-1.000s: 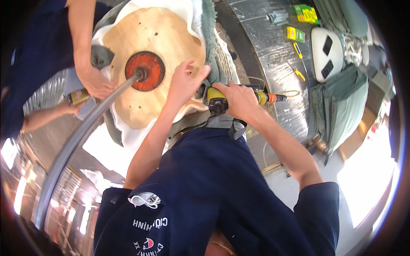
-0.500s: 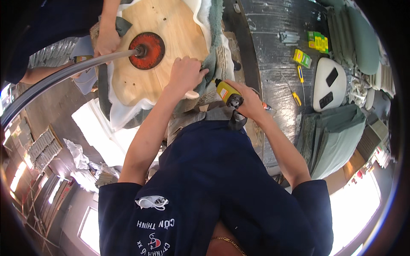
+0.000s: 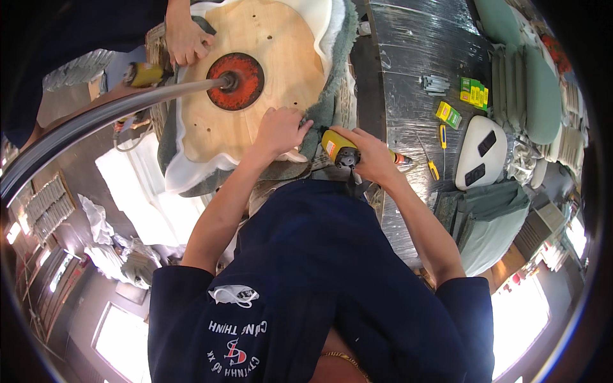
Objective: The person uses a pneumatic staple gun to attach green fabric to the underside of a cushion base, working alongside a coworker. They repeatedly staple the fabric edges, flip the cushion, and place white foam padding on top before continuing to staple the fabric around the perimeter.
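A round-edged wooden panel (image 3: 281, 64) lies over white padding (image 3: 185, 169) and grey-green fabric (image 3: 329, 105), with a worn red disc (image 3: 236, 81) pressed on its face. My left hand (image 3: 281, 132) rests at the panel's near right edge, its fingers closed on the fabric folded over there. In my right hand (image 3: 371, 155) is a yellow staple gun (image 3: 332, 143), its nose at the fabric edge just right of my left thumb. Whether the nose touches the fabric, I cannot tell.
Across the panel are a co-worker's hand (image 3: 188, 39) and another yellow tool (image 3: 143, 75). A shiny rod (image 3: 147, 94) runs to the disc. The dark wrapped table (image 3: 408, 57) holds staple strips (image 3: 435, 85), small boxes (image 3: 474, 93), screwdrivers (image 3: 433, 170) and a pale pad (image 3: 482, 152).
The co-worker's hand has moved onto the panel's far left edge, and their yellow tool has come up into clearer view. My hands keep nearly the same grip while the view shifts slightly.
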Motion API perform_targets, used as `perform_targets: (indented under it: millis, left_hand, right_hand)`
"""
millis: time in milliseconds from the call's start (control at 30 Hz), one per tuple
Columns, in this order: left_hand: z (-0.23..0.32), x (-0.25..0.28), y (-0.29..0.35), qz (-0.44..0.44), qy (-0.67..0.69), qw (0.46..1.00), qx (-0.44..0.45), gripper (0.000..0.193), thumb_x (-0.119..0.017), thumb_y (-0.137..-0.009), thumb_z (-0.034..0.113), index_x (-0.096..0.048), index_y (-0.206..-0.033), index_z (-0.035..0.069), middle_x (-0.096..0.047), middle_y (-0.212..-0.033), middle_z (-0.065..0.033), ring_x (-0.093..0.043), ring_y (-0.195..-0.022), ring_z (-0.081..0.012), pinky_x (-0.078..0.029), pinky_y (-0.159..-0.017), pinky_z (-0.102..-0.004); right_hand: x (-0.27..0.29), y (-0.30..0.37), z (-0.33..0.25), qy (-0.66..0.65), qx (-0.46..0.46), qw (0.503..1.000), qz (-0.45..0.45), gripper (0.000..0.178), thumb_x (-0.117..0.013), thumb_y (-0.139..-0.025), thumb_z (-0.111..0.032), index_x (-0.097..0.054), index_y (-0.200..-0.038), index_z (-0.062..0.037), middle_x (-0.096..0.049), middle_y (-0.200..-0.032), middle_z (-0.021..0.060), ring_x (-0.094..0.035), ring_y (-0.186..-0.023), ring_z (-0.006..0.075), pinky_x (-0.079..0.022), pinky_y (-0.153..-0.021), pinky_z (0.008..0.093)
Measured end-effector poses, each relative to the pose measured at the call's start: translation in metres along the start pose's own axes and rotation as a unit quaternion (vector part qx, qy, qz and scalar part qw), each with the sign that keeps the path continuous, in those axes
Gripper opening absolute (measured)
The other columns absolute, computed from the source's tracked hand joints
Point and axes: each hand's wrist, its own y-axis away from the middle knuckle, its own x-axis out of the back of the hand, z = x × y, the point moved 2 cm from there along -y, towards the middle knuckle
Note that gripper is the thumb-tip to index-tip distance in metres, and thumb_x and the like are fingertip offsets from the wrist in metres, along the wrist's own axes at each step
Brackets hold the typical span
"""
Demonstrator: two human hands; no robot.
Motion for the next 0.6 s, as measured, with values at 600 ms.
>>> perform_targets:
  millis: [600]
  left_hand:
    - [0.015,-0.026,0.029,0.11,0.134,0.97,0.169,0.037,-0.067,-0.093,0.036,-0.07,-0.078,0.002,-0.068,-0.076,-0.0204,-0.067,-0.08,-0.0417,-0.051,-0.072,-0.0532]
  right_hand:
    - [0.031,-0.047,-0.005,0.141,0.137,0.975,-0.107,0.085,-0.084,-0.067,-0.011,-0.055,-0.145,-0.0315,-0.065,-0.104,0.0082,-0.068,-0.098,0.0352,-0.056,-0.081,0.0481]
